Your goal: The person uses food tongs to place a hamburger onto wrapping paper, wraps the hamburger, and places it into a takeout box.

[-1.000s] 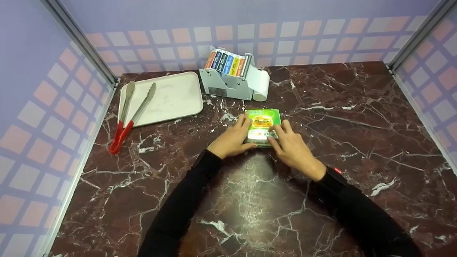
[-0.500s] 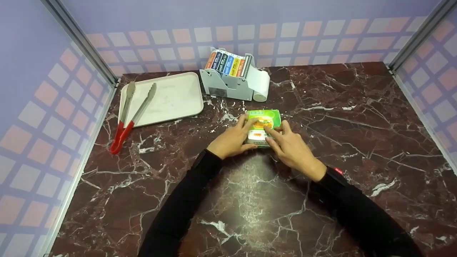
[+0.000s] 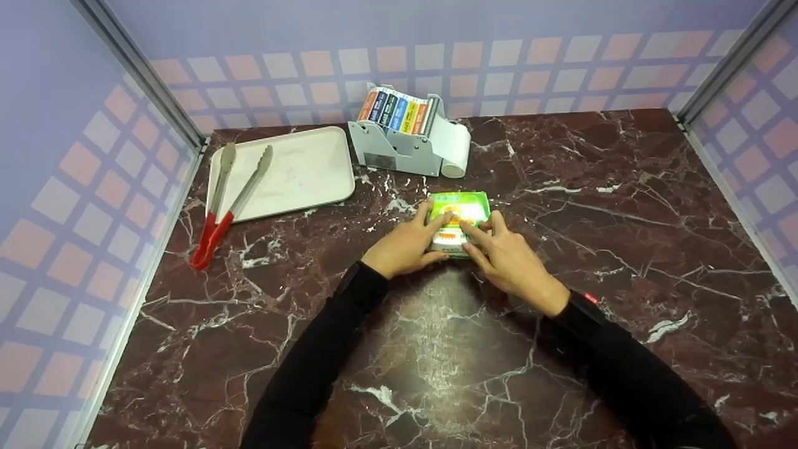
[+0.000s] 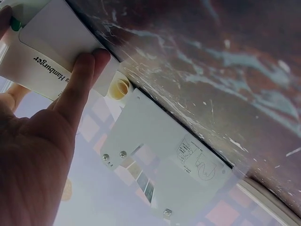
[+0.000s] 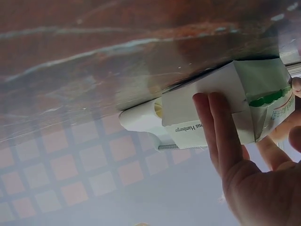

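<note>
A green and white hamburger box (image 3: 469,202) with a burger picture on its lid lies closed on the marble-patterned table in the head view. My left hand (image 3: 402,246) holds its left side, with one finger on the lid and the thumb at the near edge. My right hand (image 3: 517,265) holds the right side, one finger also on the lid, thumb near the front. In the right wrist view, two fingers (image 5: 218,127) lie flat along the white side wall of the box (image 5: 183,106). In the left wrist view, fingers press the opposite wall, lettered "Hamburger".
Behind the box stands a grey label dispenser (image 3: 389,146) with coloured labels and a white paper roll (image 3: 457,149). A white tray (image 3: 305,171) is at the back left. Red-handled tongs (image 3: 215,237) rest partly on it. Patterned walls (image 3: 436,56) enclose the back and sides.
A finger of my left hand has come over onto the lid. My right fingertip has shifted slightly left across it. The box has stayed in place.
</note>
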`<act>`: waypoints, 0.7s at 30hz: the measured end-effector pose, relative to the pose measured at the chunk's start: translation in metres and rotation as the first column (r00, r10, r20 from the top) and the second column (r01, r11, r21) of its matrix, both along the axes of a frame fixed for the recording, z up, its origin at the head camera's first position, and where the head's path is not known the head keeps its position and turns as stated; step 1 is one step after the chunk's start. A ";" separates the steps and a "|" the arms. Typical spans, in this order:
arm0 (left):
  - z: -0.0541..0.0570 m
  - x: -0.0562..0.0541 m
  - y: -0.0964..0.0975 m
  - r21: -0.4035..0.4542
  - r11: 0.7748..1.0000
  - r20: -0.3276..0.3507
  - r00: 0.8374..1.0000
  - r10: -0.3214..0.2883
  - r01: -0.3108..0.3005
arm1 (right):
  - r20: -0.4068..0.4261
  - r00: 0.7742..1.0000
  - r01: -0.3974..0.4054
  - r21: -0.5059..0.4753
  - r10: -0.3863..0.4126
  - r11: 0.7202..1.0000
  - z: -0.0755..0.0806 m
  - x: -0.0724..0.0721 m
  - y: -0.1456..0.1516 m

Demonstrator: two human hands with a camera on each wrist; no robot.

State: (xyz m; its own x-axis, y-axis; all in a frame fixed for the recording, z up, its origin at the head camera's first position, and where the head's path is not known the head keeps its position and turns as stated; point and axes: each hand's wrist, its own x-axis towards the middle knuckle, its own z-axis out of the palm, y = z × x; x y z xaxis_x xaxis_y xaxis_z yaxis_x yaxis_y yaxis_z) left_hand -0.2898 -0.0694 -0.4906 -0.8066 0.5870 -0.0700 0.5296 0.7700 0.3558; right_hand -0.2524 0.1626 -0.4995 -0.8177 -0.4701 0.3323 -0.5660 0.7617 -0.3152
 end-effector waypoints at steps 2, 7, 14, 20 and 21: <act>0.000 -0.001 0.000 0.015 1.000 0.005 1.000 0.000 0.000 | -0.004 1.000 -0.002 0.002 0.002 1.000 -0.001 -0.001 0.001; -0.003 -0.006 -0.005 0.115 0.993 0.019 1.000 0.007 -0.010 | -0.011 1.000 -0.012 0.012 0.012 1.000 -0.003 -0.007 0.003; -0.003 -0.013 -0.014 0.262 0.965 0.076 0.997 0.007 -0.026 | -0.005 0.999 -0.053 0.012 0.053 0.999 -0.001 -0.014 0.013; 0.002 -0.017 -0.025 0.342 0.932 0.171 0.983 0.064 -0.120 | -0.008 0.996 -0.086 0.024 0.086 0.996 -0.001 -0.018 0.018; 0.002 -0.017 -0.026 0.335 0.933 0.174 0.982 0.072 -0.128 | -0.008 0.997 -0.076 0.034 0.076 0.997 0.000 -0.018 0.019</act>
